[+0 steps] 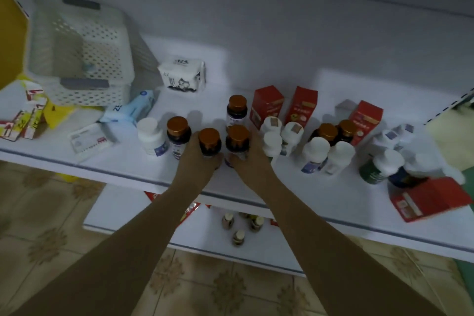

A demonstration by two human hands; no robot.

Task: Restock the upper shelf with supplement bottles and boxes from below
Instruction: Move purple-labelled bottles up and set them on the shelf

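Bottle (210, 140) clasped by left grip (198, 161), upright on shelf (307, 187). Second bottle (238, 138) clasped by right grip (254, 161), just beside.

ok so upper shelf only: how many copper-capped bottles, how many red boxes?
copper-capped bottles: 6, the left hand and right hand grip one each
red boxes: 4, one lying on its side
total: 10

Left hand (199, 160), right hand (253, 159) around bottles (210, 139)
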